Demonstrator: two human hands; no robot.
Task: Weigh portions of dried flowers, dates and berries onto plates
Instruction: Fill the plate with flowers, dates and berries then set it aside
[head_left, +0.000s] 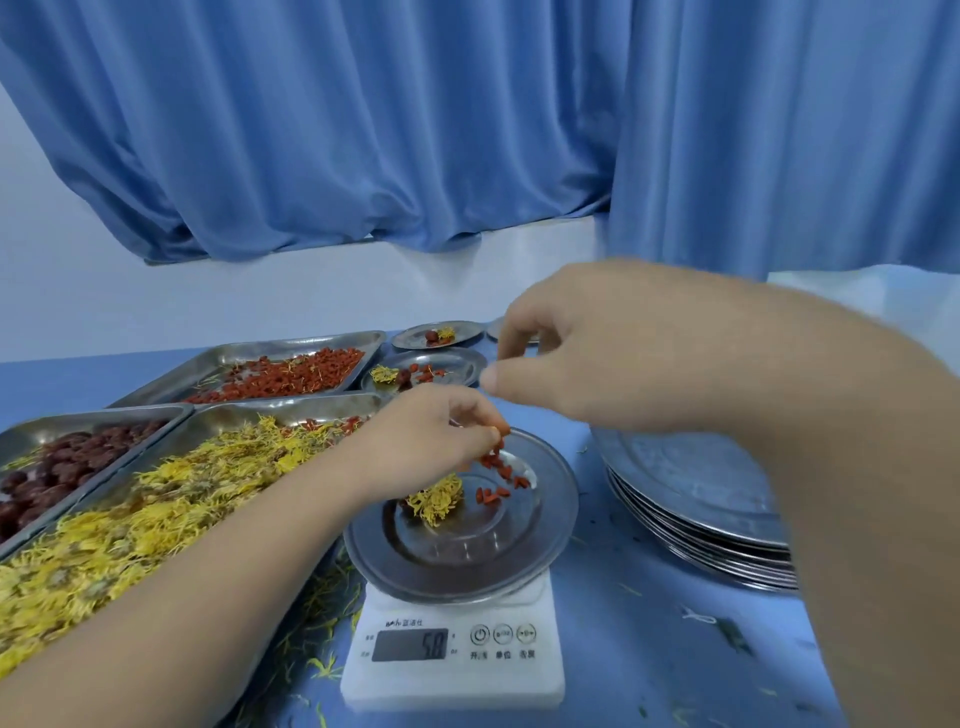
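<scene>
A round metal plate (550, 540) sits on a white digital scale (457, 660) whose display reads 5.8. On the plate lie a yellow dried flower (436, 500) and a few red berries (497, 491). My left hand (436, 439) hovers over the plate's far side and pinches more red berries at its fingertips, some hanging below them. My right hand (576, 348) is raised above and behind the plate, blurred, with fingers loosely curled and nothing seen in them.
To the left stand metal trays of red berries (291, 376), dark dates (62, 467) and yellow dried flowers (135, 519). Two filled plates (421, 371) (439, 335) sit behind. A stack of empty plates (691, 499) stands at the right. Petal scraps litter the blue table.
</scene>
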